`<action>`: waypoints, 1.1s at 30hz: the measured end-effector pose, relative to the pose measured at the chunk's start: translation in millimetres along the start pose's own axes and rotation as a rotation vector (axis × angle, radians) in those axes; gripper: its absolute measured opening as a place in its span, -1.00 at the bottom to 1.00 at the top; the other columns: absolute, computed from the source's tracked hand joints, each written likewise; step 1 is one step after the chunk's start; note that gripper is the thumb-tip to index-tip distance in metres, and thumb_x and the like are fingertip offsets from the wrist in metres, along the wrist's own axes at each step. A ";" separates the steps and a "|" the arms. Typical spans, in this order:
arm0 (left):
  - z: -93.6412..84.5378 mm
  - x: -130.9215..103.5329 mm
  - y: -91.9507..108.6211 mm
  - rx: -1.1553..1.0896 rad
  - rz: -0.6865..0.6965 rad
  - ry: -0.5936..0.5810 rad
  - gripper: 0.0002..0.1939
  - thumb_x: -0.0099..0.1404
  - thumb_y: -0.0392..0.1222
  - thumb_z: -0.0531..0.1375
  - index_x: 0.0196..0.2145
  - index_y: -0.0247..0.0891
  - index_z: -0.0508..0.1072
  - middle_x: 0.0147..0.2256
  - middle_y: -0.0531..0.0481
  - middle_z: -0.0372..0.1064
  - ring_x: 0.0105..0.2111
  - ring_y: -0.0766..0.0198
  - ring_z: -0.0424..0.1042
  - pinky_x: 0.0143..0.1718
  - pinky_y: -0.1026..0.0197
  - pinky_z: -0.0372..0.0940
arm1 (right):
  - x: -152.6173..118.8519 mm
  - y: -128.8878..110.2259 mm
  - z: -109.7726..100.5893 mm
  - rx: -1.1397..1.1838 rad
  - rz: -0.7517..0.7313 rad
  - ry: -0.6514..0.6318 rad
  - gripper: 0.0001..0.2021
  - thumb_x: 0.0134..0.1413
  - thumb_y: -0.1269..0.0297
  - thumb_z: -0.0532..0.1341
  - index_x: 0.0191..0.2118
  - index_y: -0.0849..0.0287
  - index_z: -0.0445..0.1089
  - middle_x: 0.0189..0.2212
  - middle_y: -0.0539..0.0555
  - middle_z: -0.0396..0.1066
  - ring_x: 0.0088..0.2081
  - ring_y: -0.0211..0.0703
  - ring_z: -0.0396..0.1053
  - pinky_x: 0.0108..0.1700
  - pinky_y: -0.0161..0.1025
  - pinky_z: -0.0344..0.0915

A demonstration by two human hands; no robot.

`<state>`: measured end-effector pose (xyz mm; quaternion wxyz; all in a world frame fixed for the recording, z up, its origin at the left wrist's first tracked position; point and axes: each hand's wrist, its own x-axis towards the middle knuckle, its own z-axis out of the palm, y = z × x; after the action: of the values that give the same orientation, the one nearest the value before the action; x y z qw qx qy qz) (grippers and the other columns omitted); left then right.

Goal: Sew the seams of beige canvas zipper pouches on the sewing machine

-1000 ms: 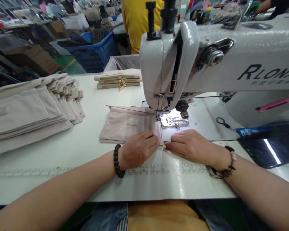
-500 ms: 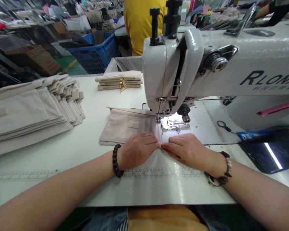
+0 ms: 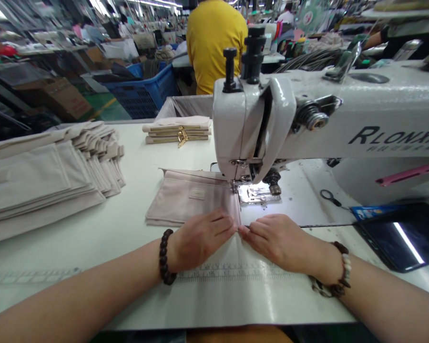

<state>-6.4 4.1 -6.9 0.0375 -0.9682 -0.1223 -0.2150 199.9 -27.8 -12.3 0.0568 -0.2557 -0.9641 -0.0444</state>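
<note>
A beige fabric pouch (image 3: 178,190) with a small stitched label lies flat, its right edge beneath the presser foot (image 3: 235,186) of the sewing machine (image 3: 250,124). My left hand (image 3: 202,238) rests over the pouch's near right corner, fingers pressed together on it. At that same corner, my right hand (image 3: 277,240) pinches the edge from the right, fingertips almost meeting the left ones. A small dark bit shows by the right fingertips, too small to name. The pouch's corner is partly hidden under the fingers.
A stack of beige fabric pieces (image 3: 39,176) covers the table's left. Folded pouches with gold zipper pulls (image 3: 178,128) sit behind. To the right lie a phone (image 3: 403,233) and a small black-ringed tool (image 3: 331,196). A ruler strip (image 3: 232,273) runs along the front. A person in yellow (image 3: 216,43) is beyond.
The camera view has tilted up, so everything sits lower in the picture. Both hands stay at the pouch's near corner, and a small dark bit now shows by the right fingertips.
</note>
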 end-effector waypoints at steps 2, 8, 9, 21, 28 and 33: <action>1.6 0.8 -3.2 -0.019 0.002 -0.017 -0.70 0.32 -0.41 -0.14 -0.28 -0.45 0.38 -0.33 -0.14 0.38 -0.29 0.27 0.34 -0.14 0.21 0.31 | 0.3 0.1 1.9 -0.001 0.037 0.001 -0.85 0.16 0.43 -0.01 -0.22 0.30 0.26 -0.51 0.01 0.25 -0.51 -0.23 0.12 -0.51 -0.21 -0.12; 9.1 3.0 -15.4 -0.027 0.020 -0.019 -0.71 0.32 -0.41 -0.12 -0.30 -0.47 0.38 -0.35 -0.12 0.38 -0.30 0.26 0.34 -0.12 0.20 0.29 | 5.0 4.1 5.4 0.002 0.142 0.052 -0.85 0.18 0.41 -0.02 -0.28 0.26 0.27 -0.56 -0.01 0.22 -0.55 -0.27 0.08 -0.53 -0.22 -0.18; 10.2 3.2 -17.5 -0.026 0.019 -0.015 -0.73 0.31 -0.41 -0.11 -0.30 -0.48 0.38 -0.35 -0.12 0.38 -0.30 0.26 0.34 -0.11 0.20 0.28 | 6.0 5.3 5.6 -0.005 0.151 0.062 -0.84 0.18 0.41 -0.03 -0.27 0.27 0.28 -0.57 -0.01 0.22 -0.56 -0.27 0.07 -0.54 -0.23 -0.19; 18.2 10.3 -51.0 0.003 -0.036 -0.176 -0.83 0.26 -0.38 0.04 -0.20 -0.42 0.36 -0.21 -0.08 0.37 -0.17 0.27 0.32 -0.03 0.24 0.22 | 16.4 13.3 9.3 0.014 0.287 0.097 -0.79 0.19 0.37 -0.04 -0.27 0.29 0.32 -0.59 -0.01 0.25 -0.58 -0.30 0.12 -0.55 -0.25 -0.18; 22.9 18.5 -60.5 0.038 -0.119 -0.179 -0.86 0.20 -0.39 0.13 -0.25 -0.36 0.40 -0.25 -0.01 0.40 -0.19 0.31 0.34 -0.07 0.28 0.24 | 16.6 13.9 10.4 0.025 0.285 0.129 -0.75 0.21 0.35 -0.07 -0.25 0.28 0.33 -0.60 -0.01 0.25 -0.59 -0.29 0.10 -0.56 -0.25 -0.19; 21.3 21.7 -60.0 0.089 -0.111 -0.160 -0.88 0.20 -0.40 0.13 -0.27 -0.35 0.42 -0.29 -0.01 0.42 -0.24 0.32 0.36 -0.15 0.29 0.29 | 16.8 14.3 10.5 0.020 0.285 0.124 -0.75 0.21 0.35 -0.07 -0.28 0.27 0.33 -0.61 -0.02 0.24 -0.60 -0.28 0.09 -0.55 -0.24 -0.20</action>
<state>6.1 69.6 -15.8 0.0587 -0.9713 -0.1880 -0.1332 191.6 -5.9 -19.7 0.1245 -0.3860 -0.9131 -0.0422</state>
